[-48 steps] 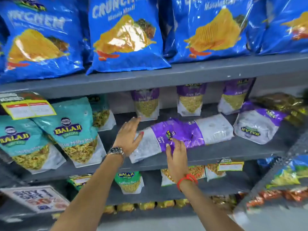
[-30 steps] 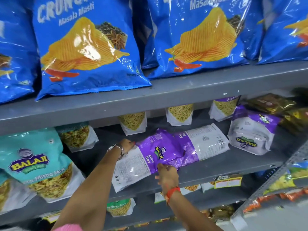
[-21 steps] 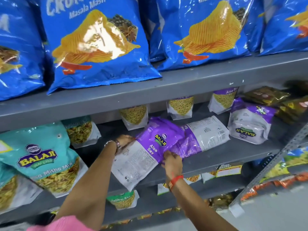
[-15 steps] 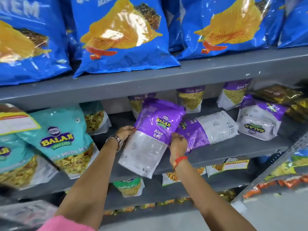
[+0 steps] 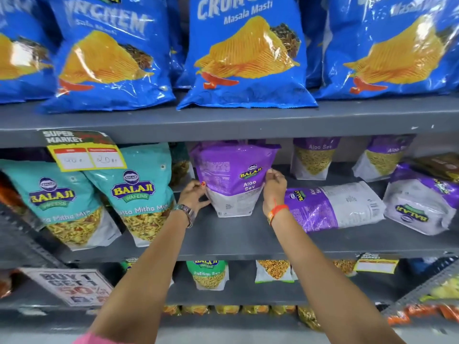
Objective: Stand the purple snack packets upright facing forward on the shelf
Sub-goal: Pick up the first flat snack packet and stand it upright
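Note:
A purple and white Aloo Sev packet (image 5: pixel 233 180) stands upright on the grey middle shelf (image 5: pixel 238 239), its printed back side towards me. My left hand (image 5: pixel 195 194) grips its lower left edge and my right hand (image 5: pixel 274 188) pinches its right edge. A second purple packet (image 5: pixel 332 207) lies flat on its side just to the right. A third purple packet (image 5: pixel 422 202) lies upside down at the far right. Two smaller purple packets (image 5: pixel 314 157) (image 5: pixel 383 157) stand upright at the back of the shelf.
Teal Balaji packets (image 5: pixel 139 194) lean upright on the left of the same shelf under a yellow price tag (image 5: pixel 87 155). Large blue chip bags (image 5: pixel 246 58) fill the shelf above. Green packets (image 5: pixel 208 274) and a sale sign (image 5: pixel 69 286) sit on the shelf below.
Both hands lifted the left purple packet from lying flat, turned it upright and set its base on the shelf further back. The other packets have not moved.

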